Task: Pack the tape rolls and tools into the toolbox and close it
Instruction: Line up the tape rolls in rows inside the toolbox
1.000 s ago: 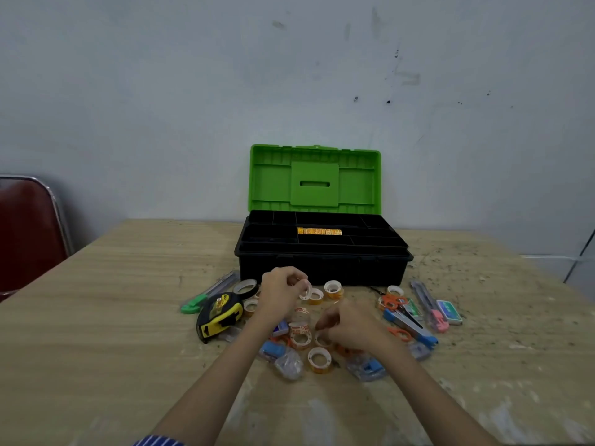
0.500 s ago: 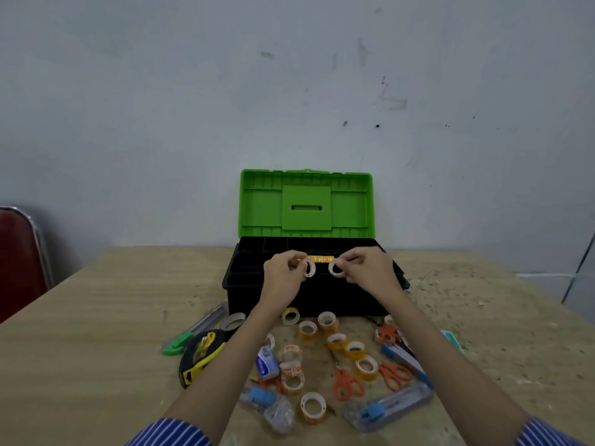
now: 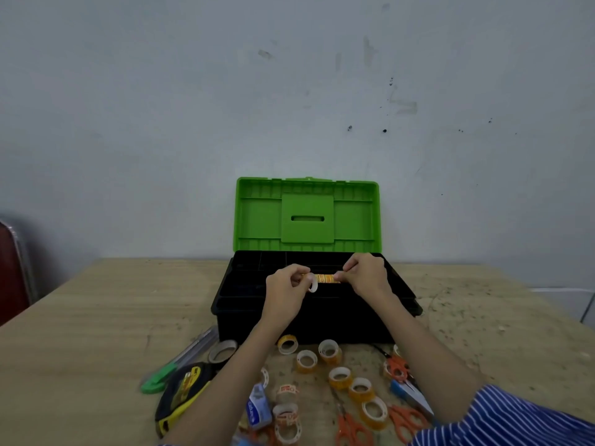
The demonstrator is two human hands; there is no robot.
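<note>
The black toolbox (image 3: 225, 304) stands open at the table's far side, its green lid (image 3: 257, 217) upright against the wall. Both my hands are over its top tray, next to an orange label (image 3: 325, 279). My left hand (image 3: 285, 286) pinches a small white-cored tape roll (image 3: 313, 284). My right hand (image 3: 367, 275) keeps its fingertips pinched together; the roll it carried is hidden behind them. Several tape rolls (image 3: 339, 376), orange scissors (image 3: 405, 420), a yellow-black tape measure (image 3: 183, 387) and a green-handled cutter (image 3: 161, 376) lie in front of the box.
A blue correction-tape dispenser (image 3: 257, 407) and blue-handled pliers (image 3: 409, 392) lie among the rolls. A red chair (image 3: 9, 272) stands at the left edge. The wooden table (image 3: 96, 317) shows bare wood to the left and right of the box.
Both hands lifted from the pile, each pinching a tape roll, and moved forward over the toolbox tray. My view has tilted up and come nearer to the box.
</note>
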